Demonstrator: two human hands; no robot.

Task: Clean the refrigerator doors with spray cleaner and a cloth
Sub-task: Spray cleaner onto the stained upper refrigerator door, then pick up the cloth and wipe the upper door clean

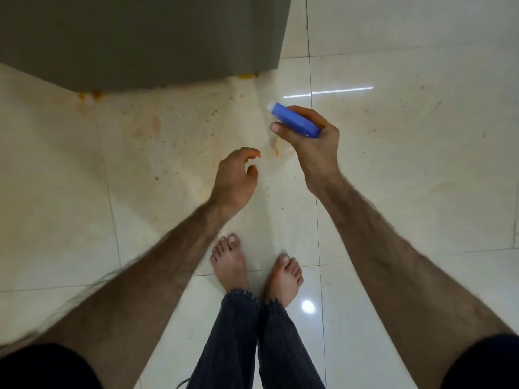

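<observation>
the spray bottle (295, 120) is in the right hand (311, 138), fingers wrapped round its blue head, the nozzle aimed toward the grey fridge (140, 40). a clear body with an orange tube seems to hang below the hand, though glare hides most of it. the left hand (236, 178) hangs nearer the person than the bottle, fingers loosely curled, holding nothing. no cloth shows anywhere here.

the fridge stands beyond the bottle, and only its lower front is in view. orange smears (90, 95) cling under its bottom edge, and orange drips and spots dot the pale floor tiles (407, 164) between it and the bottle. bare feet (230, 262) stand on the near side of the bottle, well back from the fridge.

to spray well, i'd say he should lift the bottle so the nozzle faces the door squarely, not the floor, start high and work down, and use short squeezes so the liquid doesn't run. the free hand wants a cloth first. the tiles look glossy, so overspray there could be slippery under bare feet.
</observation>
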